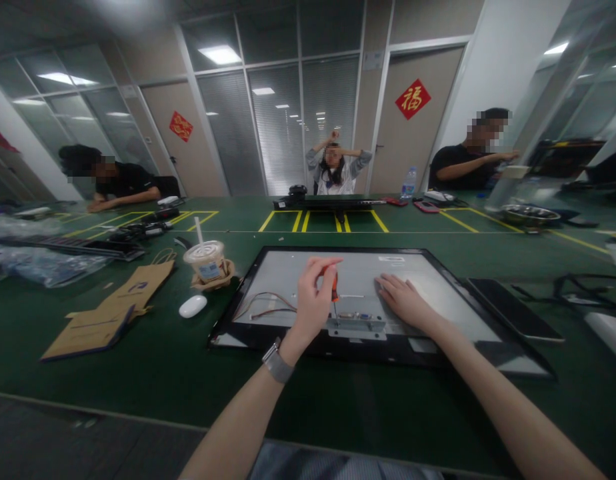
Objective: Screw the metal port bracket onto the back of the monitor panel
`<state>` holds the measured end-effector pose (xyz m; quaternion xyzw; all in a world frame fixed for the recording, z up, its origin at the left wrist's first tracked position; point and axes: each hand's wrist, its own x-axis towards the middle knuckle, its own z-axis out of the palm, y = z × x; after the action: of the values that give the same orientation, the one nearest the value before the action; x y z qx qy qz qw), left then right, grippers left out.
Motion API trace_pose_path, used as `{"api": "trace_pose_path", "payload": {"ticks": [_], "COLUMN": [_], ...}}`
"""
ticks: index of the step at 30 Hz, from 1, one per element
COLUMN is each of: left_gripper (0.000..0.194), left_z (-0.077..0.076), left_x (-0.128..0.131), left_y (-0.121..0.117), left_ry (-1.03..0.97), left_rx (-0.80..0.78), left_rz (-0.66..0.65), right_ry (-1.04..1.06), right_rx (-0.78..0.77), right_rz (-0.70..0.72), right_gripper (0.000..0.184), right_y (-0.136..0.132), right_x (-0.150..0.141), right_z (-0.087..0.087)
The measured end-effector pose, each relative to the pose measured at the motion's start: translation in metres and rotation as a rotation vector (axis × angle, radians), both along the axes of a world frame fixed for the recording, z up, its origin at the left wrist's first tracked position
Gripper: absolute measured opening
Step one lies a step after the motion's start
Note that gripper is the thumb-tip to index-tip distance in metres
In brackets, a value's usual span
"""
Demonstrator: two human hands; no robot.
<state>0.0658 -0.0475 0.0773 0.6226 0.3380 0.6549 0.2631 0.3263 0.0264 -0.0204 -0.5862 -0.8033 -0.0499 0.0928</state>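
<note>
A flat monitor (pixel 438 267) lies face down on the green table (pixel 153 373), its grey metal back up and black frame around it. My left hand (pixel 312 300) is closed round an orange-handled screwdriver (pixel 334 288), held upright with its tip at the metal connector bracket (pixel 358 325) near the panel's front edge. My right hand (pixel 404 299) lies flat on the metal back, just right of the screwdriver, fingers stretched out. Thin coloured wires (pixel 263 303) run across the panel's left side. A watch sits on my left wrist.
Left of the monitor lie a white mouse (pixel 193 306), a lidded drink cup with a straw (pixel 207 261) and brown paper bags (pixel 118 307). A black panel (pixel 513 308) and cables (pixel 578 288) are at the right. Three people sit at the far side.
</note>
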Motion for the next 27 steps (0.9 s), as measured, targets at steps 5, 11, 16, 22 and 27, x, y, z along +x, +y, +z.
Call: {"api": "trace_pose_path", "payload": {"ticks": [5,11,16,22,27], "left_gripper": [0.028,0.022,0.031,0.02,0.014], "left_z": [0.0013,0.0035,0.0026,0.003,-0.0009], "left_x": [0.0008,0.0005,-0.0011,0.0012,0.002], "left_y": [-0.0006,-0.0021,-0.0011,0.0004,0.0014], "left_ry": [-0.039,0.006,-0.04,-0.066,-0.027], "left_rx": [-0.017,0.006,-0.053,-0.089,-0.015], "left_rz": [-0.05,0.005,-0.064,-0.11,-0.01], "right_ry": [-0.001,0.008,0.012,0.016,0.003], "right_rx": [-0.001,0.013,0.004,-0.003,-0.018], "right_rz": [0.008,0.007,-0.007,0.005,0.004], "right_gripper": [0.05,0.049,0.051,0.051,0.051], "right_y": [-0.0008,0.0004,-0.0004,-0.001,-0.0012], "right_x": [-0.0007,0.0005,0.0,0.0003,0.0005], "right_z": [0.001,-0.0013,-0.001,0.0016,0.0021]}}
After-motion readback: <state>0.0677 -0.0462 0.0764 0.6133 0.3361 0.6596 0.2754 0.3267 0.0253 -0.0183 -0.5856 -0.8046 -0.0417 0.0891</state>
